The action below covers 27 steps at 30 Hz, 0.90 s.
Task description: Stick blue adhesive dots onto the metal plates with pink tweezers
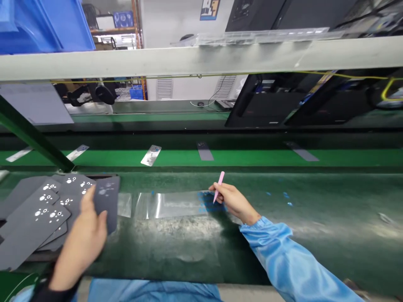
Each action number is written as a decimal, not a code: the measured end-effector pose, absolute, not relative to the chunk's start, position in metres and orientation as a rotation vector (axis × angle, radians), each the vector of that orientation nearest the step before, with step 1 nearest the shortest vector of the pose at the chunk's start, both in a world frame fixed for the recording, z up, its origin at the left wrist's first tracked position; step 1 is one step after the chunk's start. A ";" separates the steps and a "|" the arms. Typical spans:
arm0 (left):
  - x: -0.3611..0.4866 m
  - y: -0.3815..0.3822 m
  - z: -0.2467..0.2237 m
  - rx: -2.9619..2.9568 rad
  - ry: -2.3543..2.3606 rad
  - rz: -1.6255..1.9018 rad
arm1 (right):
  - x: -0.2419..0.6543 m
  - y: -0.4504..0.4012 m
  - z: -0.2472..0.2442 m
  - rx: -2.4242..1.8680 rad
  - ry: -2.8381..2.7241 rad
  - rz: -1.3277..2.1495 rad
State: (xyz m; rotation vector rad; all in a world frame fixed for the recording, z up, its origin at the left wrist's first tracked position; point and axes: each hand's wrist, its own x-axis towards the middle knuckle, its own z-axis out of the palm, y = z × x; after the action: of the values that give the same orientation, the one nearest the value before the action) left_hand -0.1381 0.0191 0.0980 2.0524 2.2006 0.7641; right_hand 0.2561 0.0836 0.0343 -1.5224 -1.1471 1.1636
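In the head view, shows one small pale label on each of two black slanted panels (261, 105), too small to read. Above, on the far wall, bears one poster (209, 9) of blocky blue, tan and dark shapes. Carries five phone-back-shaped plates (151, 155), well apart in a row along the bright green belt (176, 157), with a blue spot visible on two. At the left, fans out a pile of grey plates (28, 228), overlapping too much to count: flat, matt, round-cornered, with clusters of pale round marks or holes, cannot tell which.

Grips one grey plate (110, 205) by its near-left edge between thumb and fingers of the left hand (85, 230), just beside the pile. Pinches one pink pointed tool (219, 186) in the closed fingers of the right hand (234, 201), tip downward at a patch of blue pieces (206, 202); cannot tell whether touching. Beneath, includes one long strip of clear, glossy film (173, 204), flat on the scuffed dark green bench (176, 247). Around the right forearm, wears a shiny, wrinkled light-blue sleeve (280, 247)
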 end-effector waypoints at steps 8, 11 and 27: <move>-0.011 0.010 0.043 2.381 1.747 0.099 | 0.236 0.077 0.029 -1.546 -1.301 1.337; 0.000 0.000 0.033 2.401 1.654 0.000 | 0.237 0.075 0.023 -1.543 -1.262 1.426; -0.024 0.037 0.023 2.342 1.442 0.148 | 0.239 0.077 0.017 -1.658 -1.319 1.380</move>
State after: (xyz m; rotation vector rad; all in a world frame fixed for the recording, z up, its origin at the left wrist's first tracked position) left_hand -0.0235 0.0373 0.0226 2.3422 1.4423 0.1475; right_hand 0.2386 0.0773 0.0174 -1.6582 -1.3188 1.3797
